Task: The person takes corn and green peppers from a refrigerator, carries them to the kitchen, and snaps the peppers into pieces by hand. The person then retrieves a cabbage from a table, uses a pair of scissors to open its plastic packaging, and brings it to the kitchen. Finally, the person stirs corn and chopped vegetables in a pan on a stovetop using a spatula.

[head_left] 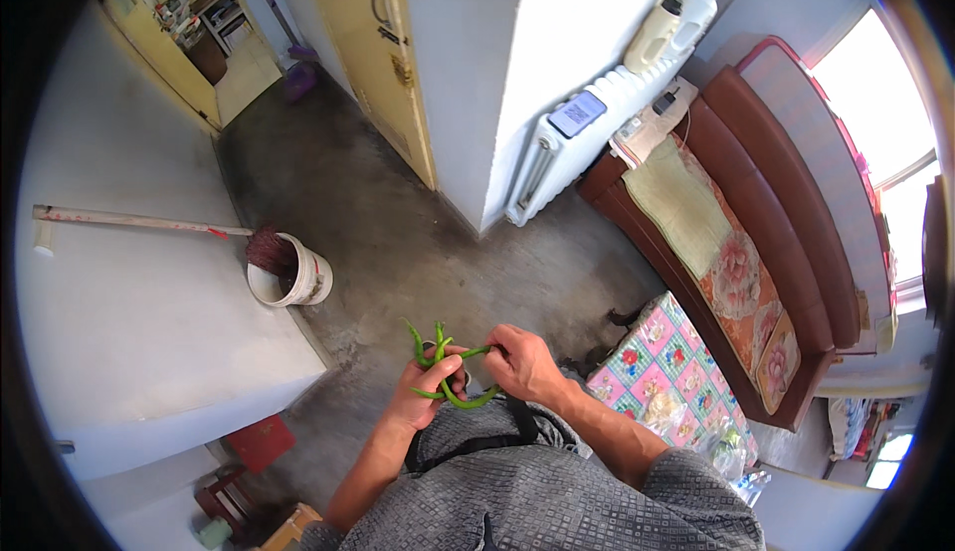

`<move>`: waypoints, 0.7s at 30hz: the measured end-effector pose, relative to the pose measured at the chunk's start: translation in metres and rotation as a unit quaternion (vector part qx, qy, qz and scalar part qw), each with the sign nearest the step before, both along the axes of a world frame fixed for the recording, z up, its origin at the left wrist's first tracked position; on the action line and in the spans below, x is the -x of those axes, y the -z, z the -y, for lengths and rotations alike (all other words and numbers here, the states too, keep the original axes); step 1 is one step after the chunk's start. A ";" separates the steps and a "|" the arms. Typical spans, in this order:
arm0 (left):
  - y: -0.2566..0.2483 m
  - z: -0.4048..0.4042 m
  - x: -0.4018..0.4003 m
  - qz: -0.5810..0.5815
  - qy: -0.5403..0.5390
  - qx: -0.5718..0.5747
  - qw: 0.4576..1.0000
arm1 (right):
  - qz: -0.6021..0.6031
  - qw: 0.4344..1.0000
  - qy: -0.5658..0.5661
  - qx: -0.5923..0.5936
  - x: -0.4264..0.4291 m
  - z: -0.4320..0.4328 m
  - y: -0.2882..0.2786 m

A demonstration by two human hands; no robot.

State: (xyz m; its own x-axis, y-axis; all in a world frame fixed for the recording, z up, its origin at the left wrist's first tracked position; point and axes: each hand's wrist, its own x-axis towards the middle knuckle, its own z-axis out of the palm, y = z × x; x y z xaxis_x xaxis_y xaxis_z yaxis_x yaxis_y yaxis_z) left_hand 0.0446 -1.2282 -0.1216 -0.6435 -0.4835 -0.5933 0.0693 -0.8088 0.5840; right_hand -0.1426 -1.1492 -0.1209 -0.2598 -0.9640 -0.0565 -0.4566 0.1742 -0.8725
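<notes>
Several long green chili peppers (442,344) lie bunched in my left hand (425,393), held under its thumb and pointing different ways. One curved pepper bends below the fingers toward the right. My right hand (524,363) pinches the right end of another pepper (474,352), whose other end stays in the left hand's bunch. Both hands are close together in front of my grey patterned shirt (552,495). The right fingertips are curled, so the very end of the pinched pepper is hidden.
On my right stand a table with a flowered tablecloth (647,361), holding plastic bags (724,448), and a brown sofa (794,200). A radiator (574,150) carries a phone (577,114) and jugs. Leftward, a white bucket (312,279) holds a mop (272,252); a red stool-like object (261,443) sits lower.
</notes>
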 end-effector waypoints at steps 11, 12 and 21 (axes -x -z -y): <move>0.011 0.117 -0.067 -0.037 -0.051 0.007 0.998 | 0.538 0.804 0.216 -0.128 -0.062 0.130 0.015; 0.013 0.123 -0.072 -0.045 -0.060 0.006 0.997 | 0.541 0.796 0.233 -0.139 -0.061 0.140 0.017; 0.022 0.219 -0.092 -0.034 -0.204 -0.001 0.978 | 0.476 0.860 0.057 -0.174 -0.059 0.245 0.008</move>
State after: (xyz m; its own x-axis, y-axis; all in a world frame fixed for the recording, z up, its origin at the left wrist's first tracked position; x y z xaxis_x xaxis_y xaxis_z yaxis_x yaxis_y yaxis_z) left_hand 0.1363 -1.4467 -0.1436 -0.4351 -0.7074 -0.5570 0.4261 -0.7068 0.5647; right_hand -0.0837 -1.3943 -0.1285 -0.0268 -0.8169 -0.5761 0.4733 0.4973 -0.7271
